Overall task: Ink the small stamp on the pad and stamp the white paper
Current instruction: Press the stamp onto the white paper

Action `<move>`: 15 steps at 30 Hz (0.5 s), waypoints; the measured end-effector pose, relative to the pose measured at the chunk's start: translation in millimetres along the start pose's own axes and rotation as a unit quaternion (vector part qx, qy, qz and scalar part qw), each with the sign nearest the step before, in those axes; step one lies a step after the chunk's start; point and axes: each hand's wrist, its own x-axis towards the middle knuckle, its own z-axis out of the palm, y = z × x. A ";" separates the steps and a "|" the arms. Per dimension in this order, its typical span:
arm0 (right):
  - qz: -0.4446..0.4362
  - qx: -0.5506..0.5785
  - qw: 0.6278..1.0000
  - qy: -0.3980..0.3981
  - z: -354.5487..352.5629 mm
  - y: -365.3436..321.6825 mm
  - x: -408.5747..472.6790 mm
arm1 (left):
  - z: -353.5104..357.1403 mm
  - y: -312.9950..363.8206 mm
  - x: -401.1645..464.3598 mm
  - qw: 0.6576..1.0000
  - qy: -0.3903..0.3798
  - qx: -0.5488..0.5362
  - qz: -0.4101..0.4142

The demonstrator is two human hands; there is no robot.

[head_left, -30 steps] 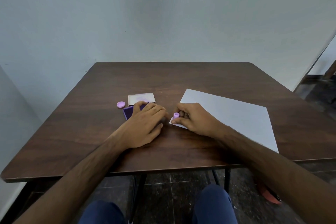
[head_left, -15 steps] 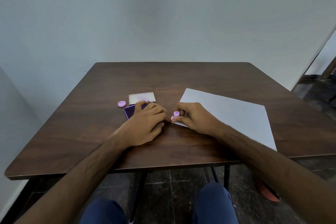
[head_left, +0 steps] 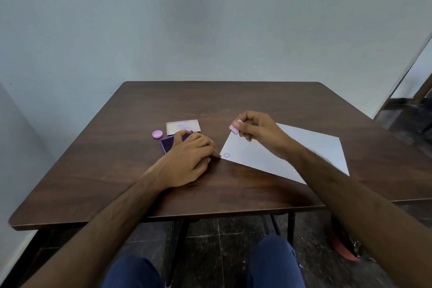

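Note:
My right hand [head_left: 258,130] holds the small pink stamp [head_left: 234,129] between thumb and fingers, lifted above the far left part of the white paper [head_left: 304,149]. A small round purple stamp mark [head_left: 227,155] shows at the paper's near left corner. My left hand [head_left: 190,158] lies flat on the table, its fingers covering part of the purple ink pad [head_left: 167,143] and its fingertips reaching the paper's corner.
The ink pad's pale lid [head_left: 183,127] lies just behind the pad, with a small round pink cap [head_left: 157,134] to its left. The brown table [head_left: 233,100] stands against a grey wall. My knees show below the front edge.
My right hand has lifted the stamp off the paper's corner and moved it up and away, uncovering a fresh purple mark. My left hand stayed on the pad.

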 end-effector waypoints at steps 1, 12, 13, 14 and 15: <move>0.014 0.050 0.999 0.006 -2.1 1.1 0.5 | 0.1 -0.5 0.3 1.000 -0.001 -0.001 0.000; 0.110 0.314 0.942 0.038 3.8 15.2 -1.5 | 1.7 -0.8 0.3 1.000 -0.002 0.000 0.001; 0.112 0.324 0.938 0.039 3.9 16.0 -1.6 | 1.7 -0.7 0.3 1.000 -0.001 0.000 0.002; 0.114 0.330 0.936 0.040 3.7 16.5 -1.4 | 1.6 -1.0 0.4 1.000 -0.002 0.000 0.002; 0.115 0.333 0.935 0.039 3.5 16.8 -1.3 | 1.5 -1.5 0.4 1.000 -0.002 -0.001 0.001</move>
